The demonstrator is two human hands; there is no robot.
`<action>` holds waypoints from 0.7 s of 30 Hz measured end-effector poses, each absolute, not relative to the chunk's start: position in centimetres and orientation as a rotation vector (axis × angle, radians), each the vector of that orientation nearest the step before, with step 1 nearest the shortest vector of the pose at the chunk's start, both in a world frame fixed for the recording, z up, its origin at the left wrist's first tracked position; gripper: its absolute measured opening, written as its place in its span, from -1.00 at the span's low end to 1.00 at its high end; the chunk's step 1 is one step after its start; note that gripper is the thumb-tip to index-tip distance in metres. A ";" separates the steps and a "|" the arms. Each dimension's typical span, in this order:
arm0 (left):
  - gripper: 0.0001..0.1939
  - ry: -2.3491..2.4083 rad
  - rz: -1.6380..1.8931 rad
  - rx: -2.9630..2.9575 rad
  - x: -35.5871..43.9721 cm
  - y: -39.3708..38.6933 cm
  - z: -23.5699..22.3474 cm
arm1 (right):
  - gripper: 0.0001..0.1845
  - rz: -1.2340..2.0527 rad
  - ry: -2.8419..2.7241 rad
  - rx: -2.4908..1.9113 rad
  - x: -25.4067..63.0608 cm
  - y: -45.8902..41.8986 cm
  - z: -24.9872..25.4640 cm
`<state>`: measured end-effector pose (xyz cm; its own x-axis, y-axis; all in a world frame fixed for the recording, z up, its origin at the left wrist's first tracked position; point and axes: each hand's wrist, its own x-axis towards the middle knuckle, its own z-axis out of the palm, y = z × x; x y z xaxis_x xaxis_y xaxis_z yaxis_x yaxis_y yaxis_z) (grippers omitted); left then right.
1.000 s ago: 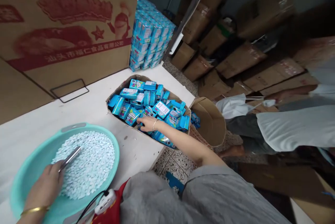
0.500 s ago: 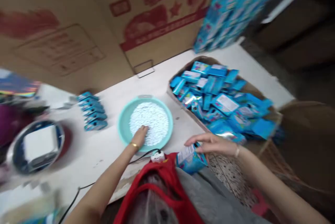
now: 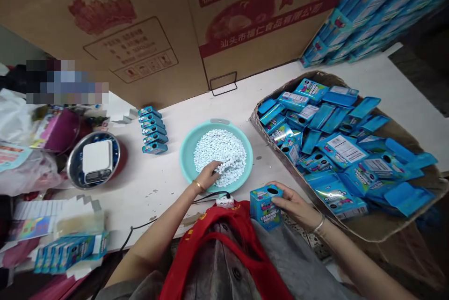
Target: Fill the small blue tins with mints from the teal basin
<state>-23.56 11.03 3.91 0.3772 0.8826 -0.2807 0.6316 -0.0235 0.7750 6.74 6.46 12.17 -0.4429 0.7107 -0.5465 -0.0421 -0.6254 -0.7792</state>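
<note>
My left grip (image 3: 208, 176) rests in the white round tablets (image 3: 219, 150) filling a teal plastic basin (image 3: 185, 155), fingers curled among them; I cannot tell whether any are clenched. My right grip (image 3: 293, 205) is grasping a small blue cardboard box (image 3: 264, 208) upright, at the basin's 4 o'clock. On the white surface (image 3: 150, 192), a brown cardboard carton of blue packs (image 3: 386, 230) stands at the basin's 3 o'clock. A row of small blue boxes (image 3: 153, 130) lies at 9 o'clock, with a steel bowl holding a white digital scale (image 3: 93, 159) beyond it.
</note>
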 end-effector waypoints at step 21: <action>-0.75 1.251 -0.257 2.277 -22.7 14.5 21.5 | -0.65 0.787 -2.069 -1.072 -1.7 12.6 8.5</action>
